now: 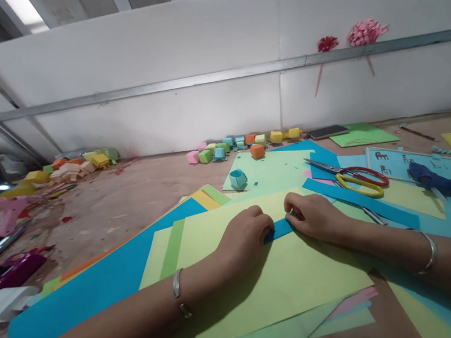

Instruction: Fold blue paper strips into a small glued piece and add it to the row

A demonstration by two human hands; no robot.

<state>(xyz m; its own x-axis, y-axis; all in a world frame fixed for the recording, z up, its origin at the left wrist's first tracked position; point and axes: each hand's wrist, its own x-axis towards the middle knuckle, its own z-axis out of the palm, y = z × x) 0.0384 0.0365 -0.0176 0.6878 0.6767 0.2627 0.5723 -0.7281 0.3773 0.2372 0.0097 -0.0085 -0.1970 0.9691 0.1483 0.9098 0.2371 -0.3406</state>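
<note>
A short blue paper strip (278, 230) lies between my two hands, just above a pale green sheet (270, 287). My left hand (246, 228) is closed on the strip's left end, fingers bent down over it. At the other end, my right hand (307, 213) pinches the strip between thumb and curled fingers. Past my hands sits a small folded light-blue paper cup shape (238, 179). To the right of my right hand lie a longer blue paper strip (363, 204) and scissors with red and yellow handles (364, 181).
Small folded paper cubes (257, 151) in several colours stand along the back. A pink glue gun (5, 212) and a purple stapler-like tool (7, 278) lie at left. On the right are a blue-wrapped tool (446, 182), a dark phone-like slab (328, 132) and layered coloured sheets.
</note>
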